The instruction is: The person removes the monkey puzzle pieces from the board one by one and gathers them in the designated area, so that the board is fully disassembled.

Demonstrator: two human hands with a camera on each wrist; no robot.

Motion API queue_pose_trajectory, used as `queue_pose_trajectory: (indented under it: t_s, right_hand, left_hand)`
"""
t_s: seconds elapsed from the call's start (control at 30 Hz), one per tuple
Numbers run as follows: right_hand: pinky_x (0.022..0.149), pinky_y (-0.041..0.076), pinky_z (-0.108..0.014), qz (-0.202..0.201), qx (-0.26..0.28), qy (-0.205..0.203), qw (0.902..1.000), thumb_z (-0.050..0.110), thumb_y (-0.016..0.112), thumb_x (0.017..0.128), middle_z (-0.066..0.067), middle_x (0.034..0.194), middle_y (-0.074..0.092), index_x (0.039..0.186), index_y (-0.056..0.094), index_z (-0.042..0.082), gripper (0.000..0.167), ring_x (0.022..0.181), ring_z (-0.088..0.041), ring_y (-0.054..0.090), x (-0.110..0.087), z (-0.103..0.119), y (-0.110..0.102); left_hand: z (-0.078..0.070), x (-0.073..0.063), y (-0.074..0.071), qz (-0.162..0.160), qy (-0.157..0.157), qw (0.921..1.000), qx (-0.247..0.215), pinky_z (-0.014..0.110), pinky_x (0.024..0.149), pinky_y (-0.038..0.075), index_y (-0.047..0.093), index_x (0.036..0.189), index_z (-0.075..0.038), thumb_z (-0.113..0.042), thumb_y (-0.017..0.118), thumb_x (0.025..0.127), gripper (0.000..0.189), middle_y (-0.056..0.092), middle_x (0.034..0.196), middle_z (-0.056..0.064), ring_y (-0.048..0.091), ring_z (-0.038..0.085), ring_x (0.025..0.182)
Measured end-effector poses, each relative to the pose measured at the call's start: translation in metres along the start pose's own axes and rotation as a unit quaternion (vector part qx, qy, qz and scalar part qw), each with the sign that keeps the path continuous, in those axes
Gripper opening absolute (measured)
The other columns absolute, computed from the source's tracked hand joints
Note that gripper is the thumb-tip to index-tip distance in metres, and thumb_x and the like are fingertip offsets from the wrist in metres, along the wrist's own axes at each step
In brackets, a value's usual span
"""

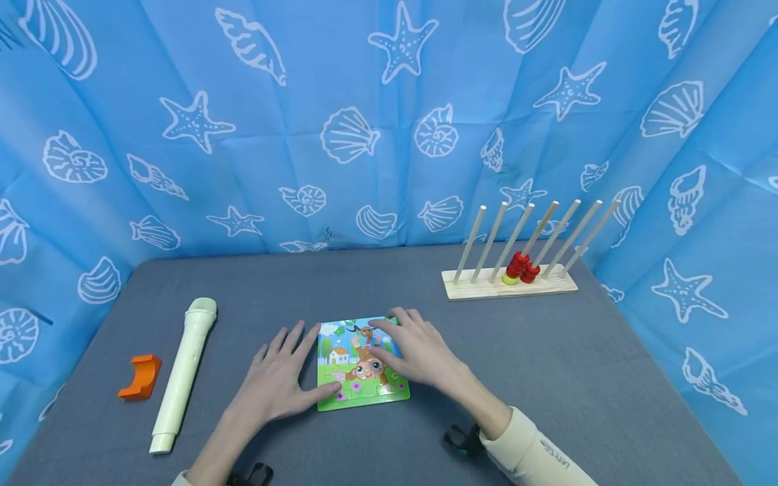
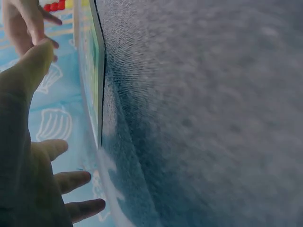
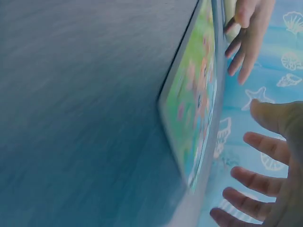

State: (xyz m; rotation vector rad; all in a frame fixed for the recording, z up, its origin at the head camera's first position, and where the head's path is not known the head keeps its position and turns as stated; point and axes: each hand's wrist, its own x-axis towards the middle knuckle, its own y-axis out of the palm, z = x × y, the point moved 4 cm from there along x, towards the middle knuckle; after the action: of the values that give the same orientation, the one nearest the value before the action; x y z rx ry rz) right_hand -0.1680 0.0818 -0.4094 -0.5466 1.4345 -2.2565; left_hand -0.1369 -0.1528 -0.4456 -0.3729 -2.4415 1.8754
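A square jigsaw puzzle [image 1: 358, 398] with a cartoon monkey, a small house and a green border lies flat on the grey table. At its left side is my left hand [image 1: 276, 381], fingers spread, with the thumb over the lower left edge in the head view. My right hand [image 1: 422, 351] hovers over the puzzle's upper right part, its fingers spread and slightly bent. In the right wrist view the right hand's fingers [image 3: 258, 182] stand apart from the puzzle [image 3: 189, 109]. Neither hand grips anything.
Left of the hands lie a pale green toy microphone [image 1: 185, 374] and an orange curved block [image 1: 141, 378]. A wooden stand [image 1: 480, 290] with upright pegs and several red beads [image 1: 516, 264] stands at the back right. A blue shell-patterned curtain [image 1: 346, 182] hangs behind the table [image 1: 547, 378].
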Motion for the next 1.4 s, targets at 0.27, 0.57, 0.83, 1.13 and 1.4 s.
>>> queue_pose_trajectory:
  t_s: [0.27, 0.57, 0.83, 1.13, 1.4]
  right_hand:
    - [0.058, 0.037, -0.024, 0.034, 0.038, 0.005, 0.9987, 0.035, 0.076, 0.094, -0.007, 0.098, 0.060, 0.120, 0.073, 0.015, 0.033, 0.078, -0.014, 0.044, 0.034, 0.021, 0.019]
    - [0.069, 0.044, -0.027, 0.093, 0.019, 0.027, 0.9951, 0.044, 0.078, 0.090, -0.005, 0.110, 0.063, 0.123, 0.072, 0.019, 0.042, 0.082, -0.014, 0.051, 0.055, 0.032, 0.037]
    - [0.083, 0.054, -0.037, 0.120, 0.020, 0.074, 0.9898, 0.053, 0.082, 0.083, -0.005, 0.123, 0.061, 0.128, 0.067, 0.022, 0.057, 0.100, -0.021, 0.059, 0.064, 0.033, 0.047]
    - [0.086, 0.057, -0.045, 0.116, 0.018, 0.092, 0.9888, 0.051, 0.086, 0.079, -0.008, 0.130, 0.059, 0.130, 0.066, 0.023, 0.061, 0.109, -0.029, 0.061, 0.066, 0.036, 0.050]
    - [0.087, 0.059, -0.043, 0.102, -0.015, 0.072, 0.9920, 0.051, 0.086, 0.079, -0.008, 0.126, 0.063, 0.128, 0.071, 0.019, 0.060, 0.107, -0.029, 0.067, 0.067, 0.040, 0.050]
  left_hand:
    - [-0.002, 0.007, 0.004, 0.038, 0.006, 0.9992, -0.004, 0.075, 0.110, 0.036, 0.028, 0.163, -0.014, -0.089, 0.063, 0.071, 0.124, 0.035, 0.165, 0.022, 0.034, 0.051, 0.149]
    - [-0.002, 0.008, 0.005, 0.050, 0.018, 0.9986, 0.006, 0.074, 0.111, 0.035, 0.030, 0.162, -0.009, -0.089, 0.067, 0.067, 0.130, 0.033, 0.166, 0.020, 0.032, 0.050, 0.151]
    - [-0.004, 0.009, 0.006, 0.061, 0.012, 0.9981, -0.002, 0.073, 0.113, 0.033, 0.030, 0.162, -0.009, -0.087, 0.071, 0.065, 0.131, 0.032, 0.166, 0.020, 0.031, 0.051, 0.151]
    - [-0.004, 0.012, 0.006, 0.071, 0.009, 0.9974, -0.005, 0.072, 0.115, 0.032, 0.031, 0.162, -0.009, -0.085, 0.074, 0.065, 0.130, 0.033, 0.166, 0.020, 0.031, 0.051, 0.151]
    - [-0.004, 0.011, 0.004, 0.078, 0.002, 0.9969, -0.008, 0.072, 0.115, 0.031, 0.031, 0.162, -0.009, -0.083, 0.076, 0.065, 0.129, 0.032, 0.166, 0.020, 0.030, 0.052, 0.151]
